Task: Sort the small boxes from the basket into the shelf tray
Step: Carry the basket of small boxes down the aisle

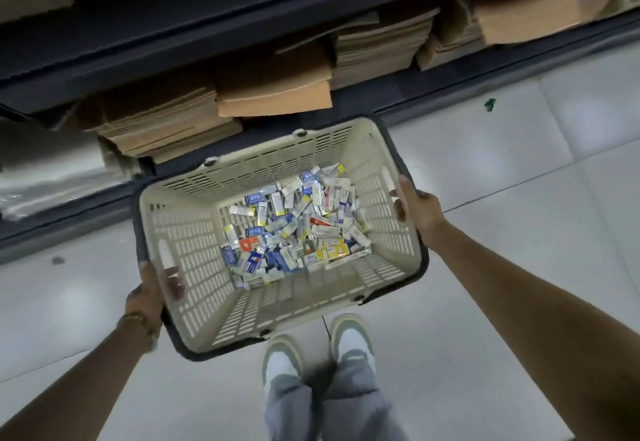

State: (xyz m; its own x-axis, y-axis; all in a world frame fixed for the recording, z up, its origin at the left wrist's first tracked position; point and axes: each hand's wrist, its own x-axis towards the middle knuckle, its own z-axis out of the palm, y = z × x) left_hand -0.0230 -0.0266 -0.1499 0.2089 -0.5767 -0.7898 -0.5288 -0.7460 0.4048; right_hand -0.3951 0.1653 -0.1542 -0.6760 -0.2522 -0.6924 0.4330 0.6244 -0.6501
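Note:
A cream plastic basket (194,253) with a dark rim hangs in the air in front of me, above the floor. Its bottom is covered with several small boxes (294,222) in white, blue, yellow and red, lying jumbled. My left hand (147,297) grips the basket's left rim, fingers curled over the edge into the inside. My right hand (417,208) grips the right rim the same way. No shelf tray shows in this view.
A dark metal shelf unit (173,56) runs across the top, with stacks of flattened cardboard (273,94) on its lower level. Below is a pale tiled floor (519,181). My feet in grey-white shoes (318,350) stand just under the basket.

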